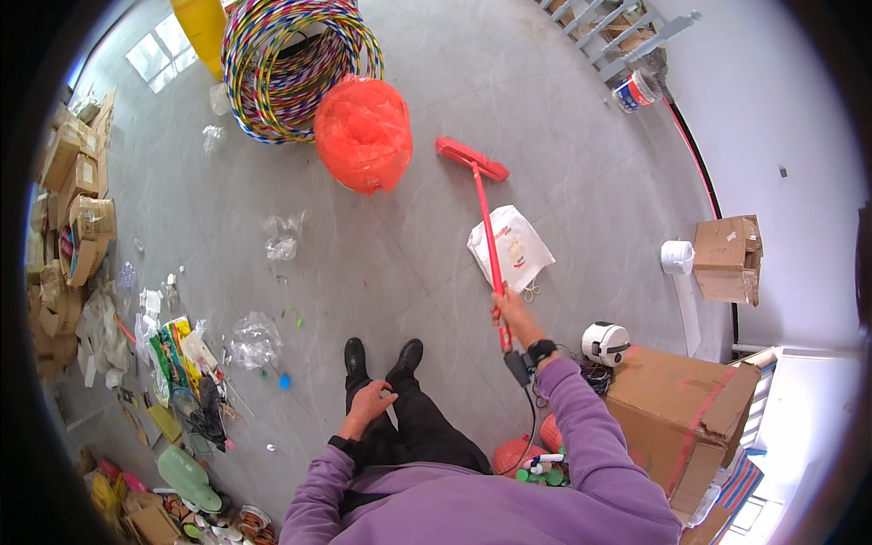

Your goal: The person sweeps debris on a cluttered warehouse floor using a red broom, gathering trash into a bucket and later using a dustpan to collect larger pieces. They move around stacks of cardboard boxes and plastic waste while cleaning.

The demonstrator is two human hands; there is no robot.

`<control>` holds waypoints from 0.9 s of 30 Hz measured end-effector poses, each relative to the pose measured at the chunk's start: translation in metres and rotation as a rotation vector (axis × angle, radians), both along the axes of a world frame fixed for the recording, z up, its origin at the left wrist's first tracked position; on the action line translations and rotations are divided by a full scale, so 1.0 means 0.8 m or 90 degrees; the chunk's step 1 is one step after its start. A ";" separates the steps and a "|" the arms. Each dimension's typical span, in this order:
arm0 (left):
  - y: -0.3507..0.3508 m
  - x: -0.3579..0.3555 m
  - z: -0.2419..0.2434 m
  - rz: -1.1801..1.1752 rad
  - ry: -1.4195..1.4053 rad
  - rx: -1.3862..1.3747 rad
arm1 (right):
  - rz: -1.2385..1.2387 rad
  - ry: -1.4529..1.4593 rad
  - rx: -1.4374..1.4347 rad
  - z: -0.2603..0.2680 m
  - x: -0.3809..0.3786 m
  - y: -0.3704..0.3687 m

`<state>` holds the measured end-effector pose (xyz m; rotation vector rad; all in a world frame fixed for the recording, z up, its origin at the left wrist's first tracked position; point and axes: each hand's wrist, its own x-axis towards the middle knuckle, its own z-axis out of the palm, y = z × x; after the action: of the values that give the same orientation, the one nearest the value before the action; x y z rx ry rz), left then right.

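My right hand (512,312) grips the upper end of the red handle of a push broom (473,158), held out in front of me. The broom's red bristle head is at the far end of the handle, beyond a white drawstring bag (515,246) lying on the grey floor. The handle passes over the bag in this view. My left hand (370,405) is over my dark trousers, holding nothing, its fingers apart and slightly bent. Crumpled clear plastic (256,340) lies left of my shoes, close to a small blue scrap (285,381).
Ahead are a red plastic-wrapped bundle (364,136) and coiled striped hoops (266,88). Mixed litter (180,354) and cardboard boxes (92,225) line the left. At right are a large carton (661,395), a white round appliance (605,343), a white tub (677,257) and another carton (725,259).
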<state>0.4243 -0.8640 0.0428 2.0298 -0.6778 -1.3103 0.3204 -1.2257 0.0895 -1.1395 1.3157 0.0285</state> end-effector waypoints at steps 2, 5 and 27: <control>0.001 0.001 -0.002 0.006 -0.005 0.006 | 0.037 -0.022 -0.006 -0.016 -0.036 0.044; -0.005 0.003 -0.005 -0.009 -0.005 0.013 | 0.092 0.020 -0.002 -0.002 -0.116 0.124; -0.012 -0.022 -0.038 0.024 -0.001 0.059 | 0.246 0.105 0.176 0.216 -0.157 0.196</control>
<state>0.4066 -0.8738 0.0122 2.1076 -0.5874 -1.3403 0.1946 -1.0691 0.2620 -1.1527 1.1735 0.5808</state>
